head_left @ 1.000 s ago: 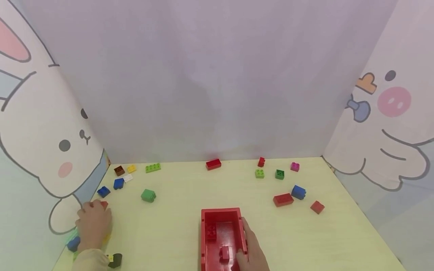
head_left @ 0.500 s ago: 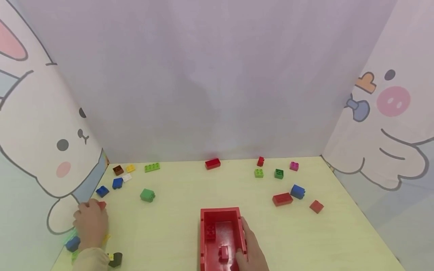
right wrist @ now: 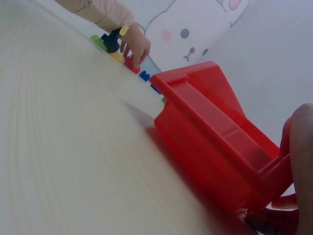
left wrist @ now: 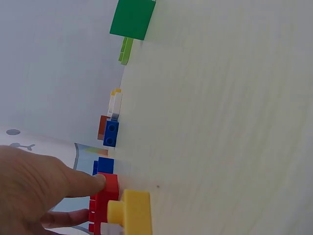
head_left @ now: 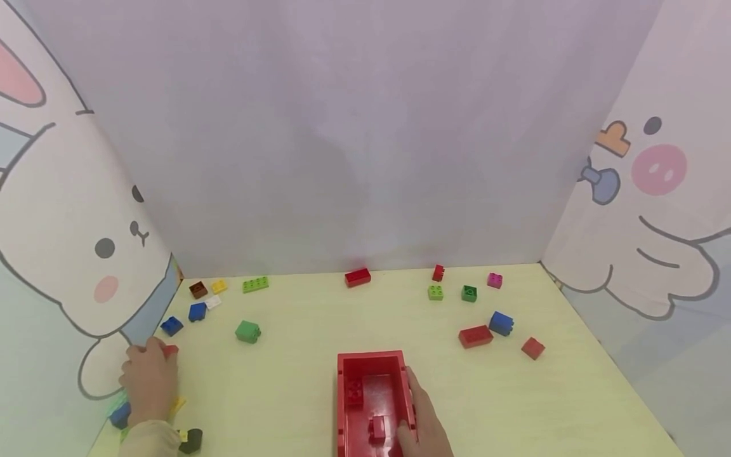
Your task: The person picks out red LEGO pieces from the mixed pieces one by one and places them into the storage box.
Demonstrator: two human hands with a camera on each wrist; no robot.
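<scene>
My left hand [head_left: 150,381] is at the table's left side, pinching a red brick [left wrist: 112,185] with the thumb on its near face and fingers at its studded side. In the head view the hand covers most of that brick. Close by it are a yellow brick [left wrist: 137,211] and a blue brick [left wrist: 106,165]. My right hand [head_left: 425,416] grips the right wall of a red box [head_left: 371,355], thumb over the rim and inside. Two red bricks, one by the left wall [head_left: 355,393] and one nearer the middle [head_left: 378,428], lie in the box.
A green brick [head_left: 248,332] lies between the left hand and the box. Several bricks, including a long red one [head_left: 476,337] and a blue one [head_left: 501,324], are scattered at the right. More line the back edge. A dark piece [head_left: 191,441] sits beside the left sleeve.
The left hand stays at the red brick, shifting very slightly to the left. The right hand keeps its grip on the box, which has not moved.
</scene>
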